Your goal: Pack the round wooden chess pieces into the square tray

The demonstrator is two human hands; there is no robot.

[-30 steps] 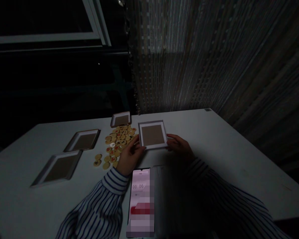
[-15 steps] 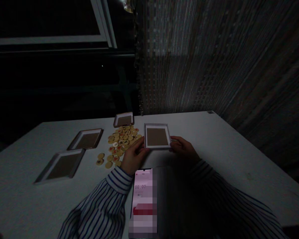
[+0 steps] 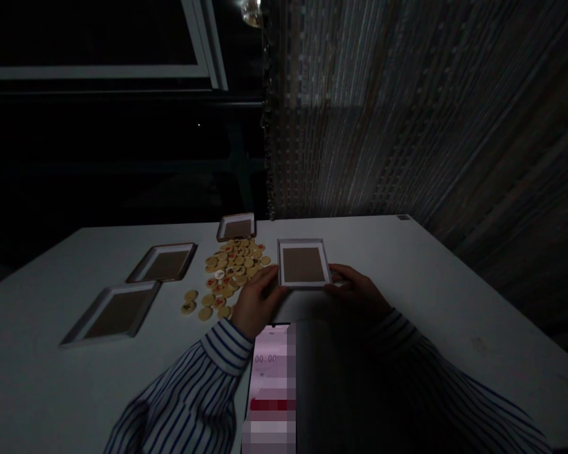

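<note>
Pink-lit phone nearest, between striped sleeves [image 3: 184,391]: phone screen [image 3: 265,372] facing up. Leftward, grey-rimmed tray [image 3: 118,312]. Left hand [image 3: 255,306] and right hand [image 3: 360,293], thumbs and fingers pinching opposite edges of the white-walled tray [image 3: 303,265] at centre; resting or lifted, impossible to tell. Just left, loose wooden discs [image 3: 230,272], reaching nearly to the far brown-rimmed tray [image 3: 237,228]. Rightward, room for moving across white tabletop [image 3: 421,271], out to its slanting edge. Beyond, striped curtain [image 3: 341,113].

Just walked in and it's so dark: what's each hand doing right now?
Left hand: holding the left side of the pale-rimmed tray.
Right hand: holding that tray's right side, near its closest corner.
</note>
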